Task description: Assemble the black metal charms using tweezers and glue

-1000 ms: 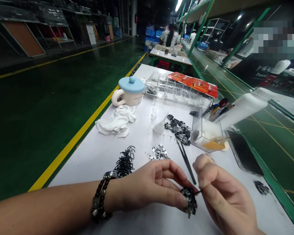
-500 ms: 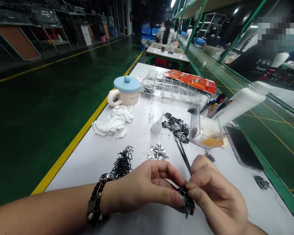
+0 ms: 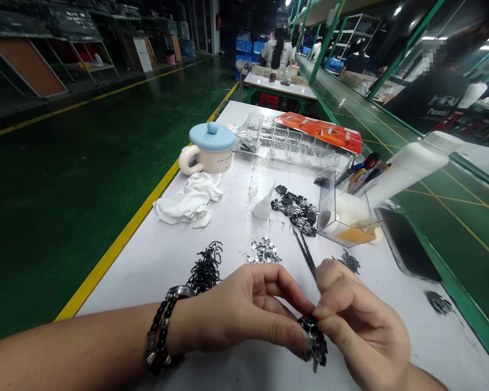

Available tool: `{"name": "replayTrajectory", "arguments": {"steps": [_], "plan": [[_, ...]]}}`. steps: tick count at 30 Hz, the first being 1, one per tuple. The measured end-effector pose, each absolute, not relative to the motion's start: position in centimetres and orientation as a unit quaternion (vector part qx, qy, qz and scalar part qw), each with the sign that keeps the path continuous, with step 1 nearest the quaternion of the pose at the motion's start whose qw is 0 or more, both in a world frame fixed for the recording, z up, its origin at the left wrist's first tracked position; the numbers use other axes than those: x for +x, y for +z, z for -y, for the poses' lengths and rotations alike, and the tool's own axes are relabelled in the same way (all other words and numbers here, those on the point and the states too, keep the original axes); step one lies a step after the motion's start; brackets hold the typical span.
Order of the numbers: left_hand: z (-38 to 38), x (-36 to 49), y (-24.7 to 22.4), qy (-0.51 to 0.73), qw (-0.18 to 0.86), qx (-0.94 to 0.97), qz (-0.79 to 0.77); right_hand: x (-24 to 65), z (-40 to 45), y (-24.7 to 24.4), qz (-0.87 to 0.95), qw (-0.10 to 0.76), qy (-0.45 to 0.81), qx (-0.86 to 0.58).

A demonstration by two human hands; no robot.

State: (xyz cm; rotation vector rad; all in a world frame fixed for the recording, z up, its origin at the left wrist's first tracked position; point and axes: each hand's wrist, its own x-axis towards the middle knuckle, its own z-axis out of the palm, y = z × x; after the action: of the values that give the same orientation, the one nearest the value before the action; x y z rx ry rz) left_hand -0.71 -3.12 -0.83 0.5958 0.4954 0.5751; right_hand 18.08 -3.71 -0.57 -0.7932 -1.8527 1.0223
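My left hand (image 3: 264, 309) is closed, its thumb and fingers gripping a small dark part with shiny metal pieces (image 3: 314, 339). At the part's upper right edge, my right hand (image 3: 361, 320) pinches with thumb and forefinger, so both hands touch the same part. Black tweezers (image 3: 303, 250) point away from me, their near end hidden behind my right hand; I cannot tell if they lie on the table. Beyond my hands are a heap of black curved pieces (image 3: 206, 269), a scatter of small silver pieces (image 3: 264, 251) and a pile of black-and-metal parts (image 3: 295, 209).
A white nozzle bottle (image 3: 263, 207) stands mid-table, with a white cloth (image 3: 189, 203) and lidded mug (image 3: 212, 155) at left. A clear tray (image 3: 285, 155) lies behind. At right are a clear tool box (image 3: 344, 217), white bottle (image 3: 411, 165) and phone (image 3: 411, 244). Other people sit farther off.
The view has shifted slightly. Both hands keep their grip on the dark part, which sits a little lower and further right in the picture.
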Motion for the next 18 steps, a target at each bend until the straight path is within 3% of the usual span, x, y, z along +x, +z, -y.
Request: {"name": "replayTrajectory", "arguments": {"steps": [10, 15, 18], "plan": [[3.4, -0.7, -0.5, 0.272, 0.884, 0.295, -0.241, 17.8, 3.8, -0.4, 0.729, 0.448, 0.410, -0.316], [3.3, -0.8, -0.2, 0.266, 0.864, 0.339, -0.261, 18.2, 2.9, -0.7, 0.684, 0.390, 0.538, -0.302], [3.3, -0.9, 0.1, 0.247, 0.851, 0.364, -0.286, 18.6, 2.4, -0.7, 0.713, 0.332, 0.543, -0.293]]}}
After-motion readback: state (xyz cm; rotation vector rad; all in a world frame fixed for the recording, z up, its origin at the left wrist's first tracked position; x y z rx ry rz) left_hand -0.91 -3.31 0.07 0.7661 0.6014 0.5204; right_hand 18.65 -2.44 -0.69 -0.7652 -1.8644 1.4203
